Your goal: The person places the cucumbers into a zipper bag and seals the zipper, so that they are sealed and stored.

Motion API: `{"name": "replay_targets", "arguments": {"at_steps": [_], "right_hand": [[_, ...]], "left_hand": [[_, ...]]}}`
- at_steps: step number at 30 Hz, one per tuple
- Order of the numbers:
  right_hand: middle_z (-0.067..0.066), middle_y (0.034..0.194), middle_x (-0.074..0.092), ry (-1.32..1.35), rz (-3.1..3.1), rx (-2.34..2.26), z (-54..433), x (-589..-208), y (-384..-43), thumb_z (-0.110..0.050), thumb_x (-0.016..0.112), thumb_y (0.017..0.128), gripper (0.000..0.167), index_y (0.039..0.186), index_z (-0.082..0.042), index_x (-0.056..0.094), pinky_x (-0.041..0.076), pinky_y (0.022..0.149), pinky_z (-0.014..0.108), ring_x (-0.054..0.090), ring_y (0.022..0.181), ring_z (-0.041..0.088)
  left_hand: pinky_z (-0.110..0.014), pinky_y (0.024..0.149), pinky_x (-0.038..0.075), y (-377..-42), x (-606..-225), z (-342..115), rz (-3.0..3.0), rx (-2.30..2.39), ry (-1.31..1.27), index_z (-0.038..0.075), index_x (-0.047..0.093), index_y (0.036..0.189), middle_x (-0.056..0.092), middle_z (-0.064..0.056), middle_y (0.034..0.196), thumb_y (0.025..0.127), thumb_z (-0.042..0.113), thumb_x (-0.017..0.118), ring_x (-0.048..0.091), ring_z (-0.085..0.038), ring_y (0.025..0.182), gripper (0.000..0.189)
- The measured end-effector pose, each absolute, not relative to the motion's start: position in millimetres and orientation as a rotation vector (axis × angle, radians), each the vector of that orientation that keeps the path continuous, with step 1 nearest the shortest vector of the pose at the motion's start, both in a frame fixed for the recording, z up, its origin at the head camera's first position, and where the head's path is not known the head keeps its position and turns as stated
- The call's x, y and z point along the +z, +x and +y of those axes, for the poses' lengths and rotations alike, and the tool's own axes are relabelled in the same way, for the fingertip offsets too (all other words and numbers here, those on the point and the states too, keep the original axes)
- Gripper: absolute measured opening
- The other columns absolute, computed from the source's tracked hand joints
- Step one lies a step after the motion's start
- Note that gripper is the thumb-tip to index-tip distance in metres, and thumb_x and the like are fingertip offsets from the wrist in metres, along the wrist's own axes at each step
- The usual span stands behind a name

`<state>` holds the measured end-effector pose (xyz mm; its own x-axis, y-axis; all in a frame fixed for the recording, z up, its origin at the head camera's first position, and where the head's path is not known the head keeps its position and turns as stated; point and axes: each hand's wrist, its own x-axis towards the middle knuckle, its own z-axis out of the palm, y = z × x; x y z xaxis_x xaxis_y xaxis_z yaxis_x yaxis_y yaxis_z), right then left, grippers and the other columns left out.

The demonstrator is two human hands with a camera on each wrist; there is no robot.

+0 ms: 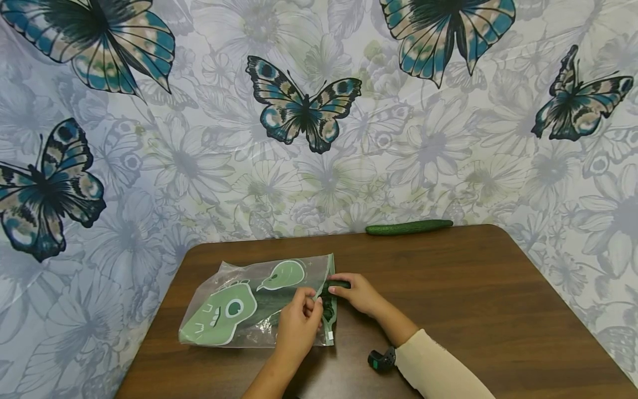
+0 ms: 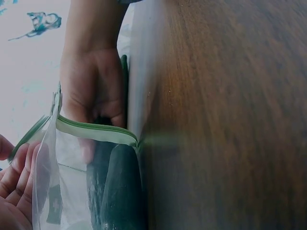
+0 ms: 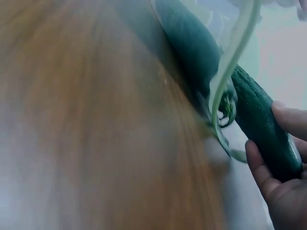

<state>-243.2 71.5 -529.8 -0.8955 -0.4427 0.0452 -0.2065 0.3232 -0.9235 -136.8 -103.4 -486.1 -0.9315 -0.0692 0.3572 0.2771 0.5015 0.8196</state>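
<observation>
Our right grip (image 1: 360,295) holds one cucumber (image 3: 263,123), its far end inside the clear bag (image 1: 219,316); just beside, our left grip (image 1: 299,321) pinches the bag's mouth (image 2: 96,128). Beyond both, another cucumber (image 1: 408,227) lies on the surface (image 1: 463,310).

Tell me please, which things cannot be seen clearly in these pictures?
Head view: the print on the bag and the left hand hide parts of the cucumbers inside; their number is unclear.
Left wrist view: the left edge crops the left hand.
Right wrist view: the right edge crops the right hand.
Right wrist view: blur hides the fine grain of the table.
</observation>
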Motion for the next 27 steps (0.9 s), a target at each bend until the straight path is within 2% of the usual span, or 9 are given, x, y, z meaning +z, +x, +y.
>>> {"name": "replay_targets", "arguments": {"at_steps": [7, 13, 20, 27], "right_hand": [[0.016, 0.131, 0.068, -0.564, 2.337, -1.670, 53.2, -531.5, -245.0, -0.019, 0.067, 0.097, 0.034, 0.126, -0.002, 0.067, 0.047, 0.108, 0.052, 0.059, 0.128, 0.034], [0.015, 0.126, 0.070, -0.571, 2.238, -1.744, 39.3, -531.5, -246.1, -0.010, 0.061, 0.099, 0.027, 0.122, -0.001, 0.069, 0.052, 0.103, 0.042, 0.062, 0.122, 0.029], [0.014, 0.132, 0.066, -0.484, 2.144, -1.798, 40.6, -534.8, -246.5, -0.013, 0.065, 0.095, 0.035, 0.129, -0.004, 0.064, 0.048, 0.106, 0.044, 0.058, 0.126, 0.028], [0.018, 0.127, 0.062, -0.378, 2.060, -1.861, 45.5, -540.5, -245.8, -0.008, 0.056, 0.092, 0.038, 0.128, 0.004, 0.057, 0.052, 0.091, 0.027, 0.062, 0.104, 0.015]], "left_hand": [[-0.019, 0.048, 0.048, -137.2, -486.5, -103.1, -2.391, -1.391, -0.181, 0.008, 0.060, 0.105, 0.056, 0.010, 0.064, 0.097, 0.011, 0.065, 0.053, 0.005, 0.049, 0.010], [-0.019, 0.047, 0.048, -137.5, -487.3, -102.8, -2.375, -1.392, -0.180, 0.009, 0.060, 0.104, 0.055, 0.010, 0.064, 0.097, 0.010, 0.065, 0.052, 0.005, 0.048, 0.009], [-0.021, 0.047, 0.049, -137.4, -487.9, -102.3, -2.380, -1.413, -0.179, 0.009, 0.060, 0.104, 0.056, 0.010, 0.064, 0.097, 0.010, 0.064, 0.053, 0.004, 0.048, 0.008], [-0.021, 0.049, 0.049, -137.4, -487.8, -102.5, -2.392, -1.422, -0.168, 0.010, 0.060, 0.106, 0.056, 0.010, 0.065, 0.097, 0.011, 0.064, 0.054, 0.003, 0.048, 0.009]]}}
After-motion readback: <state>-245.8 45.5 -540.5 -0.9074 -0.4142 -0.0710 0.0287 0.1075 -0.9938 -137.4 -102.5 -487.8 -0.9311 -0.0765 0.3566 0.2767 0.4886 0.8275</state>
